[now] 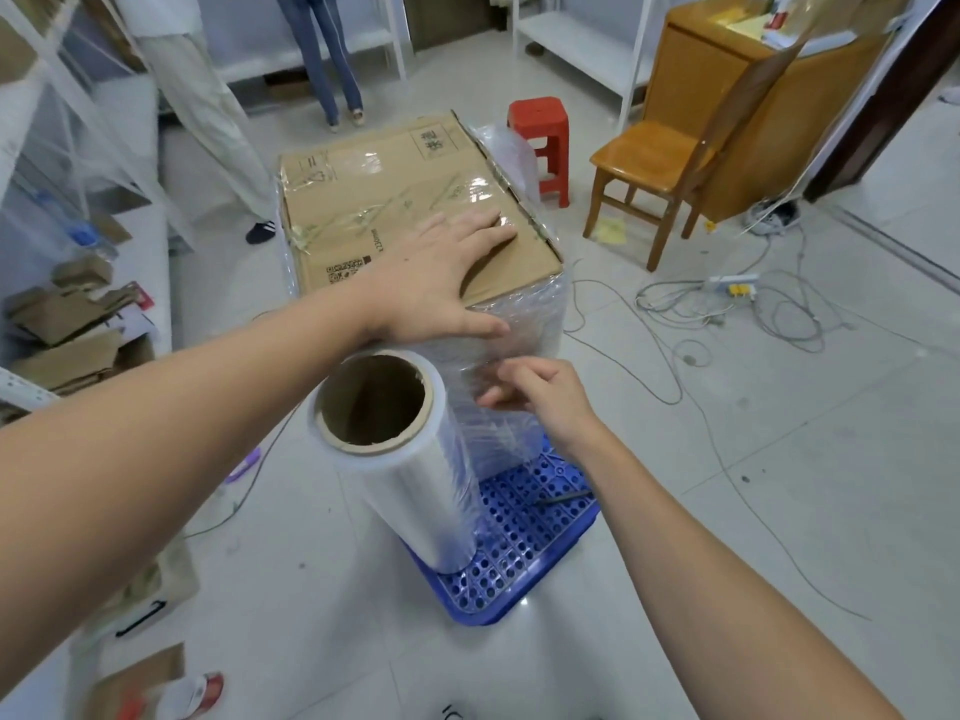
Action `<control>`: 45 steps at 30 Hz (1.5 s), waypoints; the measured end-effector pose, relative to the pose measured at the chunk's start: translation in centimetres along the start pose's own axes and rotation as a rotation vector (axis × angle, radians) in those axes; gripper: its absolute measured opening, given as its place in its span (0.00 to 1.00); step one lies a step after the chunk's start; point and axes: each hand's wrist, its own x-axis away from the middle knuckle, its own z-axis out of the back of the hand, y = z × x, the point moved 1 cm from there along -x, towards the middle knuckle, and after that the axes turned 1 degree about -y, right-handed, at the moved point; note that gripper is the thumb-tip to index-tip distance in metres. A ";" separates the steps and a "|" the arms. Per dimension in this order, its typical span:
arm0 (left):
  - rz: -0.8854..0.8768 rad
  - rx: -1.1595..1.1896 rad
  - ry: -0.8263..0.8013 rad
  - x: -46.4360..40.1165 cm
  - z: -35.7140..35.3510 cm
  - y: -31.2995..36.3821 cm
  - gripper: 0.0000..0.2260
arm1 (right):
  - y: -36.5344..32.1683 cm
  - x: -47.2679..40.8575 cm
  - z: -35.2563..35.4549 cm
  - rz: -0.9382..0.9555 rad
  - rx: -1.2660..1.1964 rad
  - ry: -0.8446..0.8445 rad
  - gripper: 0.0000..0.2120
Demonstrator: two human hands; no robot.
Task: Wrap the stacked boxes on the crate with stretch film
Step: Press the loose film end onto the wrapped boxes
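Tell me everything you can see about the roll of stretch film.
The roll of stretch film is a thick cylinder of clear, glossy film wound on a brown cardboard core, hollow at the top. It stands on end, slightly tilted, on the blue crate, beside the wrapped boxes. A sheet runs from it toward the boxes. Neither hand grips it.

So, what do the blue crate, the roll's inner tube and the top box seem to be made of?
Blue crate: likely moulded plastic, glossy, with a perforated grid.
Inner tube of the roll: apparently cardboard, matte brown with a ragged rim.
Top box: corrugated cardboard, matte, with shiny tape strips.
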 end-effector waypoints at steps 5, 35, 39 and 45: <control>0.013 0.007 0.014 0.0 -0.2 0.0 0.50 | 5.2 -1.0 -0.1 -0.182 -0.088 -0.059 0.11; 0.051 0.109 0.029 0.3 0.4 0.5 0.49 | 17.5 -0.8 0.1 -0.653 -1.010 0.385 0.16; 0.048 0.110 0.031 0.5 0.5 0.5 0.48 | 17.4 -1.0 -0.3 -0.570 -1.131 0.402 0.10; 0.054 0.126 0.029 0.4 0.5 0.5 0.48 | 20.2 0.1 -2.8 -0.606 -1.049 0.419 0.09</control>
